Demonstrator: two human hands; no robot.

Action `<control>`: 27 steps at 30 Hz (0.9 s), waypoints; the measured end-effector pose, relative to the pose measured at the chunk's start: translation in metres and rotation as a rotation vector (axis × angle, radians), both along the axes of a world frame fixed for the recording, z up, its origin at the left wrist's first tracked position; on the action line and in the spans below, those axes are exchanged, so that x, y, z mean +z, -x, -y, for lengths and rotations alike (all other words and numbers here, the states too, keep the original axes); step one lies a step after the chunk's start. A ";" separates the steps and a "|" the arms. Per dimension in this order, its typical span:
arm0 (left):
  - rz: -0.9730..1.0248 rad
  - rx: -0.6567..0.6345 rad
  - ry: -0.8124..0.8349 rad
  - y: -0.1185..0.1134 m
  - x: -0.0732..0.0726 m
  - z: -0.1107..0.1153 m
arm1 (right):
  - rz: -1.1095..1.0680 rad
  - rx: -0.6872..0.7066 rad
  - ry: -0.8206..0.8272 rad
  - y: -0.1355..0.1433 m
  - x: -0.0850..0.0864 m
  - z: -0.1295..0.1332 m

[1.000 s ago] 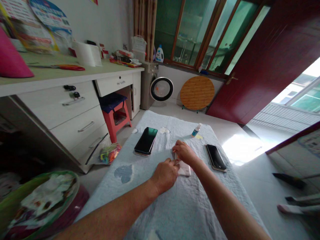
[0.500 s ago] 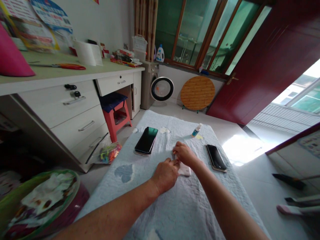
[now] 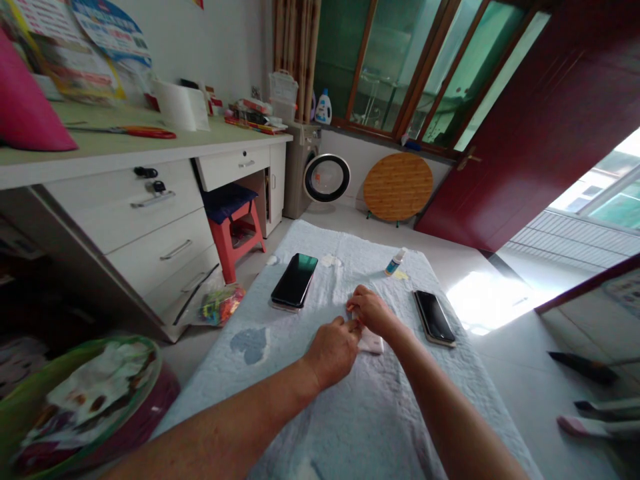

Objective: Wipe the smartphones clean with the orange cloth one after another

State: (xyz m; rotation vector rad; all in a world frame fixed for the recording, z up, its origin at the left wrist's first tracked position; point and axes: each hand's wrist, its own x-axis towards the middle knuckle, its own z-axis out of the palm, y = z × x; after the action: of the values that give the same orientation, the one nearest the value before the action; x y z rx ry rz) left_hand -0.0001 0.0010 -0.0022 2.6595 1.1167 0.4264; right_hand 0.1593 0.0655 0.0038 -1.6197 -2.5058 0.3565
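On the light blue cloth [image 3: 280, 413], a flat pale pinkish-white piece [image 3: 371, 343] the size of a phone lies mostly under my hands, so I cannot tell whether it is a phone or a phone case. My left hand [image 3: 334, 352] is closed, its fingers curled at the piece's left edge. Over its far end bends my right hand [image 3: 371, 310], fingers pressed together; what they pinch is hidden. A black-screened phone [image 3: 295, 280] lies to the left, apparently on another flat thing. Another dark phone [image 3: 434, 317] rests at the right. Beyond my right hand stands a small spray bottle [image 3: 395, 262].
To the left is a white desk [image 3: 150, 220] with drawers, scissors [image 3: 145, 132] and a paper roll [image 3: 181, 107] on top. A full waste bin [image 3: 160, 380] stands at the lower left. A red stool [image 3: 231, 233] is under the desk. Brushes [image 3: 585, 367] lie on the right floor.
The view has shifted very slightly. Both hands stay at the pale piece in nearly the same pose, and the phones and bottle have not moved.
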 end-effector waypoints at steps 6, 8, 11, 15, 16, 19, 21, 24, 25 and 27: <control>-0.016 0.000 -0.027 0.000 -0.002 0.000 | 0.097 -0.100 -0.067 0.007 0.002 -0.023; -0.018 0.003 -0.027 0.000 -0.002 0.000 | 0.105 -0.128 -0.058 0.008 0.003 -0.027; -0.022 0.013 -0.018 0.000 -0.001 0.000 | 0.096 -0.153 -0.063 0.008 0.003 -0.028; -0.030 0.017 -0.002 0.000 0.000 0.001 | 0.109 -0.186 -0.063 0.005 0.002 -0.030; -0.029 0.016 0.002 0.000 0.000 0.001 | 0.115 -0.193 -0.062 0.003 0.002 -0.030; -0.022 0.017 0.005 0.000 0.000 0.001 | 0.128 -0.217 -0.058 -0.005 0.000 -0.032; -0.015 0.022 0.011 0.000 0.000 0.001 | 0.136 -0.237 -0.055 -0.013 -0.001 -0.032; -0.010 0.027 0.033 0.001 0.001 0.001 | 0.145 -0.274 -0.059 -0.027 -0.003 -0.029; -0.009 0.029 0.037 0.001 0.001 0.001 | 0.144 -0.287 -0.062 -0.031 -0.004 -0.027; -0.007 0.027 0.036 0.002 0.001 0.002 | 0.127 -0.305 -0.075 -0.038 -0.005 -0.024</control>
State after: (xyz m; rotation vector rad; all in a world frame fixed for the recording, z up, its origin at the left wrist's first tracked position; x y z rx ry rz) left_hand -0.0017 -0.0005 -0.0013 2.6202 1.1528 0.3983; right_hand 0.1976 0.0896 -0.0013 -2.0102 -2.2718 0.1257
